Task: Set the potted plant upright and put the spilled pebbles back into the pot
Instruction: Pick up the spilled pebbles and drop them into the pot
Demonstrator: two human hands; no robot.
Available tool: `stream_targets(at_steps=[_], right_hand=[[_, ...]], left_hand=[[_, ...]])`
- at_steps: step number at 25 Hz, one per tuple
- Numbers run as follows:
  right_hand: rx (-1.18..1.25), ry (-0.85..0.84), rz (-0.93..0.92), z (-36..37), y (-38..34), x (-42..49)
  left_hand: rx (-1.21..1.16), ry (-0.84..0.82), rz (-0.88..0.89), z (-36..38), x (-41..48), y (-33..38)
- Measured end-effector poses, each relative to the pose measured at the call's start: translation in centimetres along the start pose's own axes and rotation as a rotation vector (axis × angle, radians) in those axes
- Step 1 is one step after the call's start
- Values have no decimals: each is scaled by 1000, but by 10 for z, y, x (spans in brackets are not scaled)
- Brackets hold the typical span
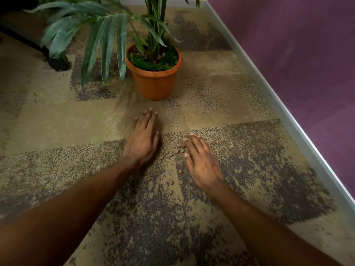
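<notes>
Head view shows the pot (154,81) standing upright on the carpeted floor (76,121), with its plant (107,35) rising out of frame. The step in hand therefore looks to be gathering the pebbles (175,151).

To do it well, I would sweep both palms inward with their edges pressed to the carpet so nothing slips under. I would heap the pebbles, cup them, and lower them past the leaves before letting go. The carpet's speckle could hide small ones, so the dark patches deserve a second look.

Both hands lie flat with fingers straight, holding nothing. The left hand (143,140) is at 9 o'clock of the main cluster and the right hand (201,162) at 3 o'clock, its fingertips just beside the nearest pebbles. A few strays lie toward 6 o'clock, beside the right wrist. The pot stands at 12 o'clock of the left hand, near but apart.
</notes>
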State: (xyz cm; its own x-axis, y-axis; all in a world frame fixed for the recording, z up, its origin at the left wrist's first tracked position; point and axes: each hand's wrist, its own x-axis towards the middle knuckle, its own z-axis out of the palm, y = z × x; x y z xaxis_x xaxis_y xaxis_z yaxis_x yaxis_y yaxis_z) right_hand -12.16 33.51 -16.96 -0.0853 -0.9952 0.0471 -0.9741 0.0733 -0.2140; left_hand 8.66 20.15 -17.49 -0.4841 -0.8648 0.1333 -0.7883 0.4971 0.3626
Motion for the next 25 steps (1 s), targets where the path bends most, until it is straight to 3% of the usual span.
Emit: stream_targets(at_steps=[9, 18, 22, 25], right_hand=[[-37, -49, 183, -25, 56, 29], [-22, 5, 192, -19, 62, 30], [37, 33, 209, -20, 61, 27], [89, 113, 175, -27, 57, 34]], left_hand=[[-11, -131, 101, 26, -18, 8], [-53, -109, 217, 10, -9, 23], [-198, -255, 273, 3, 8, 41], [-140, -356, 382, 4, 21, 48]])
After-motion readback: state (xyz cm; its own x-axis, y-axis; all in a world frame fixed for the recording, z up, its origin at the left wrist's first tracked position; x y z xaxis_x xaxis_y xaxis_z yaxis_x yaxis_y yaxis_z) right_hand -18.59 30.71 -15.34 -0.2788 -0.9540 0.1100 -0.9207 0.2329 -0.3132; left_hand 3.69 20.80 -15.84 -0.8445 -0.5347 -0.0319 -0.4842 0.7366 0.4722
